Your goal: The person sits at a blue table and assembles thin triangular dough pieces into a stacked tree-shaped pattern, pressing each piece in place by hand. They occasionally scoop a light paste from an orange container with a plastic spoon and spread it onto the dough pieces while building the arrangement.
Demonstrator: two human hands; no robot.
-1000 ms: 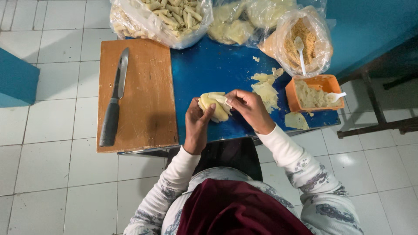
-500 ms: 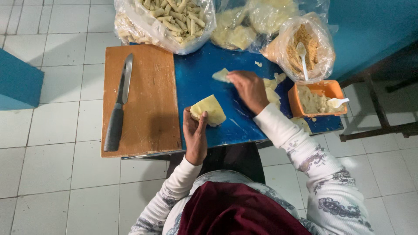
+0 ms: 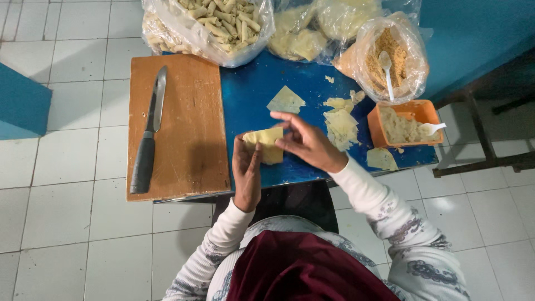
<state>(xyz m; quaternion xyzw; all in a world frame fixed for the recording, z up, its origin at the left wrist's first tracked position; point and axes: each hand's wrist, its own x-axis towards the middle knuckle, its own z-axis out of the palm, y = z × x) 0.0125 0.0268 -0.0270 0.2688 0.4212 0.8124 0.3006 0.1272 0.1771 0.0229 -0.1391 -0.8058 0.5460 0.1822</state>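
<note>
Folding step: left hand and right hand pinch the pale yellow square dough wrapper — beside the brown wooden cutting board; next move likely calls for an even roll.

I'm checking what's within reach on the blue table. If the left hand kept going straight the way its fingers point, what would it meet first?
The left hand points up and away from the body, already touching the pale wrapper. Past it lies bare blue table, then probably the clear bag of rolled pieces.

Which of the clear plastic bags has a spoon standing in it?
The right-hand bag, filled with tan crumbs, just behind the orange tub. A white spoon stands in it; the other bags hold rolled pieces or pale sheets, no utensil.
</note>
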